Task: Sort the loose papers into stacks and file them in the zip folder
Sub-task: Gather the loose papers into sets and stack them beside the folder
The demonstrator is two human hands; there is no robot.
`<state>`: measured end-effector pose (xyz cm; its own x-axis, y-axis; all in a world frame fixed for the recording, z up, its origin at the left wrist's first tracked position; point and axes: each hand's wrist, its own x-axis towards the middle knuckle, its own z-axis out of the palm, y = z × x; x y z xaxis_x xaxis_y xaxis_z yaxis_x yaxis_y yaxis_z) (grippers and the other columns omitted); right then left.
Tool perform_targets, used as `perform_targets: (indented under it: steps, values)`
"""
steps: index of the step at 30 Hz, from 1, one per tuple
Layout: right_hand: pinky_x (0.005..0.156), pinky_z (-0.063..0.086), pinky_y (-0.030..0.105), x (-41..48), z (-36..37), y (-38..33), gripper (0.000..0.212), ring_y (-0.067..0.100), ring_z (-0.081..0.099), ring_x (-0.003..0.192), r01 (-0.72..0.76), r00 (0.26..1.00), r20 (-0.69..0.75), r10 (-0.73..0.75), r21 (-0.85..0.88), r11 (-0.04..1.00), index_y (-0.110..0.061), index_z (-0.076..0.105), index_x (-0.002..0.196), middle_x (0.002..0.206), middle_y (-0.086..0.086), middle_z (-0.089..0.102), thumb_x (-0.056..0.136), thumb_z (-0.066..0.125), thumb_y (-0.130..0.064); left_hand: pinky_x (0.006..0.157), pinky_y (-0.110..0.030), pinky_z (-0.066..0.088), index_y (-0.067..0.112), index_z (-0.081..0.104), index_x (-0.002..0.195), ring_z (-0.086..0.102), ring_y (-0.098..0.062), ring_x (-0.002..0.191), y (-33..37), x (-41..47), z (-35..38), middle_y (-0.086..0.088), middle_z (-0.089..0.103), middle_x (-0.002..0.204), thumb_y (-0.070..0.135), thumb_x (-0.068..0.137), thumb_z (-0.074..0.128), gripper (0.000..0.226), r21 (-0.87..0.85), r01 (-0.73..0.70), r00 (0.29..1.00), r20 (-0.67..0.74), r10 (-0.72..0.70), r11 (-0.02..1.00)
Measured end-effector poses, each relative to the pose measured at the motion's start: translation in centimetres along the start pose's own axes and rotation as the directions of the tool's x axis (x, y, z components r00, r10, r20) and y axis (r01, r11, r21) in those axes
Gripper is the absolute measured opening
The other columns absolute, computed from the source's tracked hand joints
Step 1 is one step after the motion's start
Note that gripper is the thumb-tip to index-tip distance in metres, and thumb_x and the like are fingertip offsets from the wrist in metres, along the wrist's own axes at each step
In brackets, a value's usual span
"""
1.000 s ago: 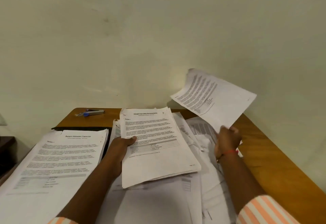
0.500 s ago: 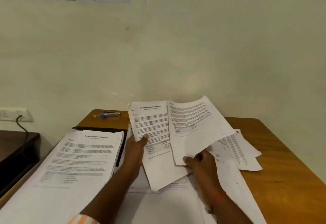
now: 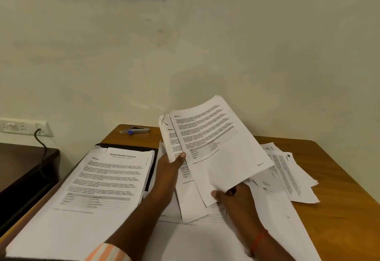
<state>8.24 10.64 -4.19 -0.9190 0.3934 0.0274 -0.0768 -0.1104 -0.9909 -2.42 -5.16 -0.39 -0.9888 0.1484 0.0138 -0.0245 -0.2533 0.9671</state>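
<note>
The wooden bench (image 3: pixel 339 188) stands against a pale wall and carries all the paperwork. On its left half lies the sorted stack (image 3: pixel 98 188), a thick pile whose top sheet is headed "Sample Education Transcript". The black zip folder (image 3: pixel 133 147) lies flat under this stack; only its far edge and a strip along its right side show.

More white sheets (image 3: pixel 205 240) cover the near middle of the bench, beneath both forearms. At the right, the loose papers (image 3: pixel 292 178) lie fanned and overlapping at different angles, resting on the bare wood.

Two items are held above the bench, between the stack and the loose papers:

- Bundle (image 3: pixel 189 199) – several pages, tilted, gripped at its left edge by the left hand (image 3: pixel 170 170). The thumb presses the front face and the fingers are clamped behind it.
- Single sheet (image 3: pixel 218 147) – printed text and a small table, facing up and overlapping the front of the bundle. The right hand (image 3: pixel 236 197) pinches its lower corner, thumb on top and fingers closed under it.

A red thread (image 3: pixel 259 240) circles the right wrist, and a striped sleeve (image 3: pixel 107 253) shows on the left arm.

A stapler (image 3: pixel 137 130) lies at the far edge of the bench, well apart from the papers. Left of the bench stands a dark side table (image 3: pixel 20 168); above it a wall socket (image 3: pixel 22 126) has a black cable (image 3: pixel 41 143) plugged in.
</note>
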Motion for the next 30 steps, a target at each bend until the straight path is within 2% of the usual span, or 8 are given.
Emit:
perform_targets:
  steps: [5, 8, 10, 12, 15, 21, 26, 30]
  values:
    - [0.099, 0.052, 0.055, -0.5, 0.1, -1.0, 0.042, 0.03, 0.072, 0.103, -0.011, 0.997, 0.07, 0.015, -0.065, 0.998, -0.022, 0.076, 0.104, 0.105, 0.008, 0.077, 0.064, 0.082, -0.011, 0.088, -0.053, 0.06, 0.027, 0.064, 0.127, 0.075, -0.02, 0.099, 0.1, -0.1, -0.1, 0.005, 0.076, 0.113, 0.016, 0.1, 0.064, 0.03, 0.037, -0.004, 0.999, -0.05, 0.006, 0.999]
    - [0.082, 0.056, 0.025, -0.5, -1.6, -4.1, 0.028, 0.004, 0.071, 0.086, 0.023, 0.988, 0.153, 0.022, -0.282, 0.959, -0.021, 0.074, 0.09, 0.087, -0.009, 0.075, 0.075, 0.084, 0.0, 0.085, -0.05, 0.061, 0.025, 0.063, 0.129, 0.075, -0.022, 0.097, 0.4, 0.2, -0.6, 0.004, 0.075, 0.114, 0.016, 0.1, 0.063, 0.03, 0.08, 0.012, 0.992, -0.124, -0.002, 0.997]
    - [0.069, 0.047, 0.013, 0.4, -4.8, -6.2, 0.028, 0.001, 0.064, 0.087, 0.065, 0.998, 0.058, -0.037, -0.65, 0.757, -0.023, 0.068, 0.098, 0.091, -0.014, 0.069, 0.077, 0.086, -0.02, 0.087, -0.05, 0.06, 0.022, 0.063, 0.129, 0.073, -0.023, 0.098, 0.6, 0.5, -1.2, 0.0, 0.073, 0.118, 0.017, 0.099, 0.064, 0.03, 0.16, 0.037, 0.987, -0.159, -0.011, 0.986]
    - [0.075, 0.05, 0.027, 1.7, -8.8, -6.5, 0.052, 0.019, 0.062, 0.098, -0.132, 0.988, -0.156, -0.024, -0.901, 0.414, -0.018, 0.063, 0.109, 0.106, 0.0, 0.066, 0.074, 0.083, -0.052, 0.087, -0.046, 0.059, 0.02, 0.063, 0.129, 0.071, -0.022, 0.096, 0.7, 0.8, -1.7, -0.002, 0.072, 0.12, 0.018, 0.099, 0.064, 0.03, 0.263, 0.048, 0.988, -0.156, -0.007, 0.964]
    - [0.092, 0.051, 0.04, 2.4, -12.2, -5.1, 0.087, 0.031, 0.058, 0.109, -0.379, 0.924, -0.37, 0.096, -0.918, 0.117, -0.016, 0.057, 0.117, 0.12, 0.012, 0.061, 0.061, 0.071, -0.082, 0.089, -0.043, 0.058, 0.024, 0.064, 0.127, 0.068, -0.021, 0.099, 1.2, 0.6, -2.1, 0.0, 0.07, 0.121, 0.022, 0.1, 0.063, 0.027, 0.477, -0.044, 0.984, -0.128, 0.12, 0.878]
    - [0.083, 0.053, 0.032, 2.5, -12.0, -5.1, 0.073, 0.026, 0.065, 0.096, -0.359, 0.933, -0.327, 0.151, -0.887, 0.29, -0.009, 0.062, 0.117, 0.115, 0.01, 0.069, 0.065, 0.089, -0.052, 0.056, -0.02, 0.048, 0.018, 0.064, 0.117, 0.067, -0.01, 0.073, 1.9, -0.3, -1.8, 0.004, 0.067, 0.091, 0.023, 0.105, 0.054, 0.017, 0.662, -0.307, 0.853, -0.126, 0.506, 0.684]
    - [0.096, 0.052, 0.037, 2.6, -12.6, -5.9, 0.059, 0.034, 0.061, 0.118, -0.336, 0.925, -0.38, -0.009, -0.829, 0.447, -0.004, 0.059, 0.129, 0.137, 0.014, 0.06, 0.081, 0.083, -0.028, 0.065, -0.024, 0.035, 0.001, 0.063, 0.108, 0.053, -0.019, 0.071, 3.3, -0.2, -2.5, -0.004, 0.058, 0.079, 0.02, 0.103, 0.055, 0.021, 0.645, -0.328, 0.601, -0.422, 0.679, 0.69]
    - [0.074, 0.048, 0.028, 2.7, -12.8, -6.2, 0.023, 0.029, 0.063, 0.101, -0.226, 0.922, -0.374, -0.104, -0.735, 0.64, -0.009, 0.065, 0.103, 0.129, 0.011, 0.064, 0.088, 0.077, -0.021, 0.074, -0.019, 0.047, 0.0, 0.065, 0.113, 0.058, 0.004, 0.078, 4.8, 0.1, -3.6, 0.014, 0.064, 0.09, 0.029, 0.101, 0.059, 0.032, 0.479, -0.472, 0.457, -0.586, 0.67, 0.74]
